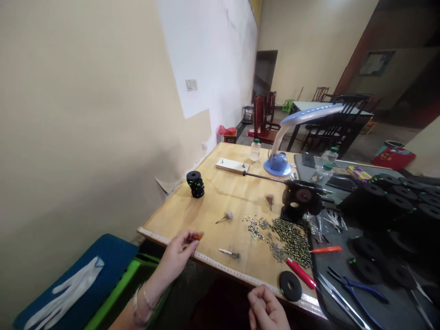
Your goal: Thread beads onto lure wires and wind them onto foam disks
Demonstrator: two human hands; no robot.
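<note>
My left hand [181,251] is closed at the table's front left edge, its thumb and fingers pinching a small orange-red piece [197,237], mostly hidden by the fingers. Low in front of the table edge, my right hand [266,308] is curled closed; whatever may be between its fingers is hidden. Just beyond that hand lies a flat black foam ring [290,286], beside a red-handled tool [301,273]. Between the hands, on the wood, rests a small white-stemmed piece [229,253] with a dark tuft. Farther back is another small tufted piece [225,216].
A stack of black rings [195,184] stands at the left. Small striped beads [292,239] are heaped near a black clamp device [302,199]. A blue lamp [277,164] stands behind. Pliers [360,286], tweezers [343,302] and piled black rolls [378,201] cover the grey mat.
</note>
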